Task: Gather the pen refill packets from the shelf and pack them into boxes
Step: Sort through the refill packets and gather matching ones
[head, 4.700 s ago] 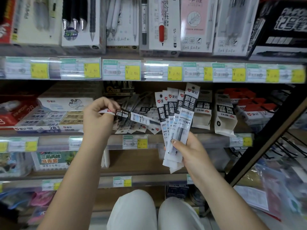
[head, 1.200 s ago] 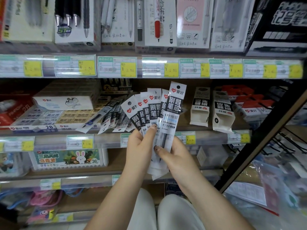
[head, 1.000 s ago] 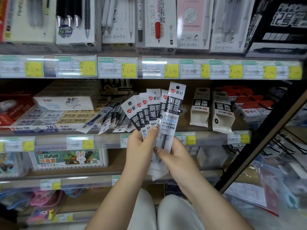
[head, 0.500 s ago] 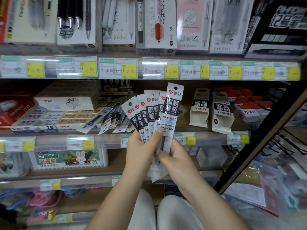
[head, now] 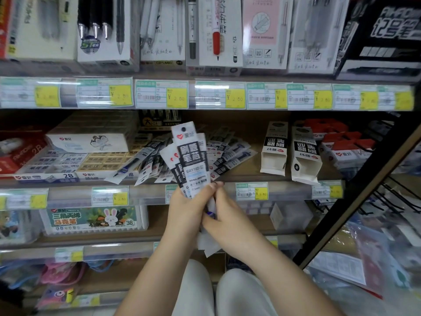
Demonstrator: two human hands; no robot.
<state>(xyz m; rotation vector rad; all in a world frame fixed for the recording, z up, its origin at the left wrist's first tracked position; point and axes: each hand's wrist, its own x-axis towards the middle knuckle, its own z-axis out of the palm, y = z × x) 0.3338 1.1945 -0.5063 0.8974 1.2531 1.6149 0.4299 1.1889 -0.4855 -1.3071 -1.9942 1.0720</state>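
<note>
Nearest the camera, at six o'clock, two knees in pale, smooth trousers (head: 218,290) are seen, with both bare forearms rising from them toward the centre. The left hand (head: 186,208) is wrapped around the lower half of a bunch of pen refill packets (head: 191,160), its thumb laid across the front one; the right hand (head: 227,215) is curled against the same bunch from the three o'clock side, its fingertips pinching the packets' edge. The packets are flat, long and narrow, of glossy clear film with white and black printed headers and a punched hang hole at the top; they are held upright and gathered almost into one stack, their tails sticking out below the hands.

Beyond the hands, a clear plastic shelf rail (head: 141,195) carrying green-and-yellow price tags is crossed. On the wooden shelf board behind it, loose refill packets (head: 230,156) are strewn in a fan from nine to two o'clock of the held bunch. At three o'clock two white cardboard boxes (head: 291,153) are stood with open ends down. At nine o'clock flat eraser cartons (head: 68,165) are stacked. At twelve o'clock, on the upper shelf, upright pen boxes (head: 211,33) are ranged. A black metal upright (head: 355,190) slants at four o'clock.
</note>
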